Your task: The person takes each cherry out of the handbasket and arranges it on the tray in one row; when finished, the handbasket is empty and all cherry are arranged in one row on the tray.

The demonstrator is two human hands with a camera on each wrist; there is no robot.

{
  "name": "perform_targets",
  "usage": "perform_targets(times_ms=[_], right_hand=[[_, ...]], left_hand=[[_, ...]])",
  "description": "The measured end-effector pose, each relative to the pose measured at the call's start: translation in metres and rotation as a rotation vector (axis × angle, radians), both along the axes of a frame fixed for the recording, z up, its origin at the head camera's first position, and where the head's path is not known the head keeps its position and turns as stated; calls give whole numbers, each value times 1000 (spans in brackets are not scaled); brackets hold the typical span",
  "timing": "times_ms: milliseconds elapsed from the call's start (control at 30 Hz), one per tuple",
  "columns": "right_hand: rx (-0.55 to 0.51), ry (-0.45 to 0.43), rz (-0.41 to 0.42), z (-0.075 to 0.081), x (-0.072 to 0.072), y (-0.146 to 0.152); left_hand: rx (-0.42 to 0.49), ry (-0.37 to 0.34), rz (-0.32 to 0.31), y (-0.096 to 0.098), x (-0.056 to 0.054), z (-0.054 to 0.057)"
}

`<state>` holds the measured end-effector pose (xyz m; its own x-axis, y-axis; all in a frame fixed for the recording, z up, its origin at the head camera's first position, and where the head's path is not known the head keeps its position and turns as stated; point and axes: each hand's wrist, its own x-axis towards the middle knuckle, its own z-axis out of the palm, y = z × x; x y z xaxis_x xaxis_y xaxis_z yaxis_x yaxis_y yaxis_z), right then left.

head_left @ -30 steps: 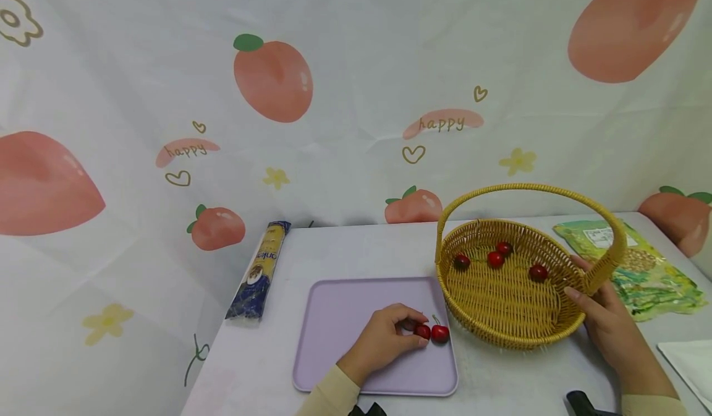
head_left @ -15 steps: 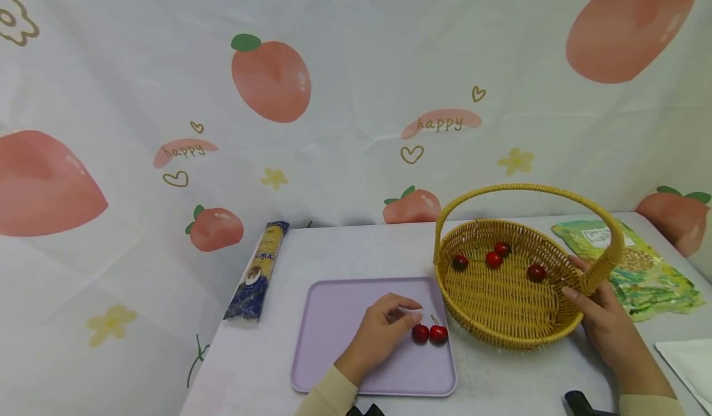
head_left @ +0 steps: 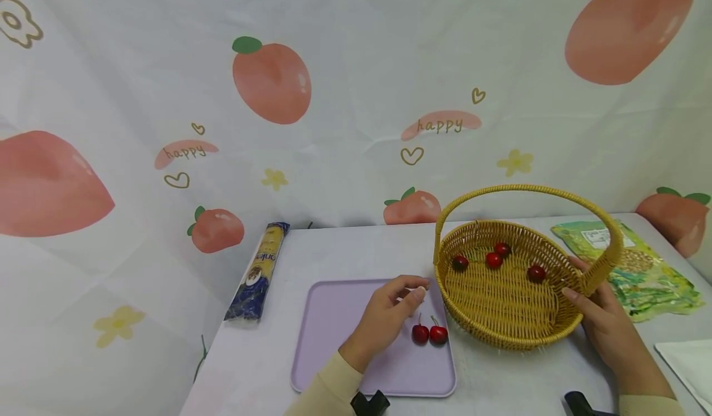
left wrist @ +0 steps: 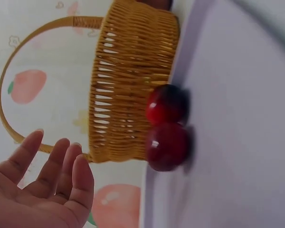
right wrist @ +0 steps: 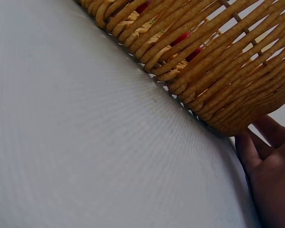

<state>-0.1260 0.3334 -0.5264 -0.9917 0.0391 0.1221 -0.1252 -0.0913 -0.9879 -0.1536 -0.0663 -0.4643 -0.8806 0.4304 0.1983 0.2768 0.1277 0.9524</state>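
Two dark red cherries (head_left: 420, 334) lie side by side near the right edge of a lilac tray (head_left: 328, 335). My left hand (head_left: 386, 317) hovers over the tray just left of and beyond them. In the left wrist view its fingers (left wrist: 57, 164) are loosely bent with nothing between them, apart from the cherries (left wrist: 168, 146). A golden woven basket (head_left: 500, 323) with a tall arched handle stands right of the tray, with several cherries (head_left: 494, 260) inside. My right hand (head_left: 606, 317) grips the basket's right side, thumb over the rim and the other fingers partly hidden behind the wall.
A blue and yellow packet (head_left: 258, 274) lies left of the tray. Behind the right hand is a green and yellow bag (head_left: 639, 267), and a white sheet (head_left: 690, 360) lies at the right edge. A peach-patterned curtain (head_left: 345, 94) hangs behind the table.
My left fingers were around the left cherry, then came off it. The hand has since lifted and moved away from the pair. My right hand still holds the basket in place.
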Motion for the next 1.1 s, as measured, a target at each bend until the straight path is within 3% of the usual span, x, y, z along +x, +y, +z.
perform_targets(times_ms=[233,433,600,833,1100], right_hand=[[8,7,-2,-2,0,2],[18,1,-8,-3,0,3],[20,-7,-9,-1,0,2],[9,11,-13,0,-1,2],[13,14,-4,0,-1,1]], left_hand=[[8,12,-116,20,-12,29],[13,17,-191,43,-27,41],[10,-28,-213,60,-38,39],[-107,-17,-152,88,-53,36],[-38,-96,-137,113,-71,25]])
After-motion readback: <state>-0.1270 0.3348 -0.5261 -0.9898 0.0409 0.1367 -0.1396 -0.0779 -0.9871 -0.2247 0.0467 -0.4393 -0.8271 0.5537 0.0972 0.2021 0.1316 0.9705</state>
